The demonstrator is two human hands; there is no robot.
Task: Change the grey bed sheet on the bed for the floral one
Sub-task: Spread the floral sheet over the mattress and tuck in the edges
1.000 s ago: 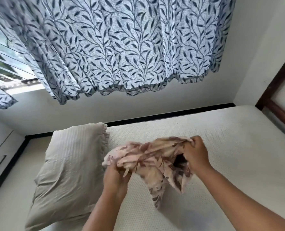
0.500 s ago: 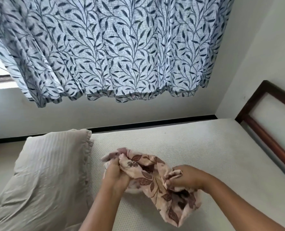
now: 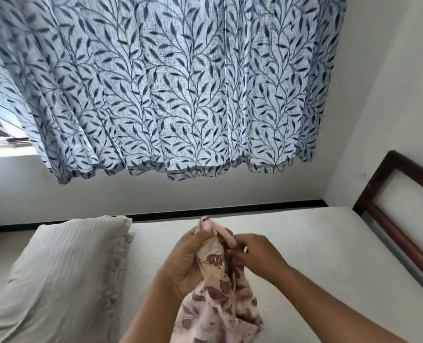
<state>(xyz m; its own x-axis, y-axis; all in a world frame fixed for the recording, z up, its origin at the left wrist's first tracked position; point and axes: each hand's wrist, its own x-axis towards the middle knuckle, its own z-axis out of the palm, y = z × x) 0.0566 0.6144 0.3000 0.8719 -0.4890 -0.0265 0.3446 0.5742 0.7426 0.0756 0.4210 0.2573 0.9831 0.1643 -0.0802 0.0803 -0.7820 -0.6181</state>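
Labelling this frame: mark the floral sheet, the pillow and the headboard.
floral sheet (image 3: 213, 305), head view, on the bunched cloth hanging down.
pillow (image 3: 64, 273), head view, on its striped top.
headboard (image 3: 403, 240), head view, on its lower wooden rail.

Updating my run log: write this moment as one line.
floral sheet: bunched, held above mattress | left hand: grips it | right hand: pinches its top | pillow: left of hands

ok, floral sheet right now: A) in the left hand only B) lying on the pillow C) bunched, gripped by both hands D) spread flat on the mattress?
C: the left hand and the right hand both grip the bunched floral sheet over the mattress, apart from the pillow.
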